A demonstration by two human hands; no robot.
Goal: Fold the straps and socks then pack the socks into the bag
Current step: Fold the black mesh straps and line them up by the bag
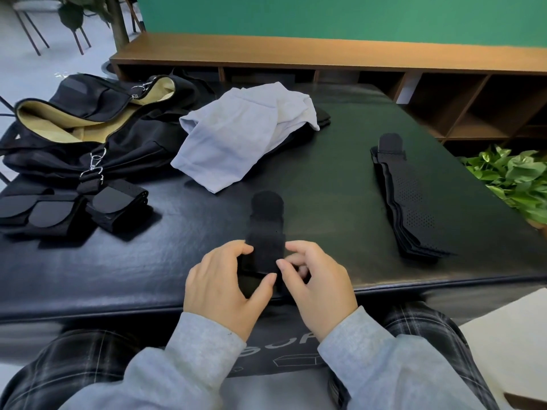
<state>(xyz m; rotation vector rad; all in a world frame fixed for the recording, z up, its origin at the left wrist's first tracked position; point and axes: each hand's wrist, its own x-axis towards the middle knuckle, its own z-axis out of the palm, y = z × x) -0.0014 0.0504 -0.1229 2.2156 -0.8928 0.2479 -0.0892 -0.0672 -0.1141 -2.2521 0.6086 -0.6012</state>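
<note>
A black strap (266,229) lies lengthwise on the dark table (325,173), its rounded end pointing away from me. My left hand (225,282) and my right hand (313,279) both pinch its near end, fingers curled round the fabric near the table's front edge. A stack of unfolded perforated black straps (410,196) lies at the right. Folded black straps (115,202) sit at the left, in front of the open black bag (88,125) with its tan lining. A pale grey cloth (236,137), possibly the socks, lies crumpled in the middle back.
A wooden shelf unit (325,54) runs behind the table under a green wall. A leafy plant (515,179) stands at the right edge. A cardboard box (284,347) sits between my knees, and a pale surface (509,344) lies at the lower right.
</note>
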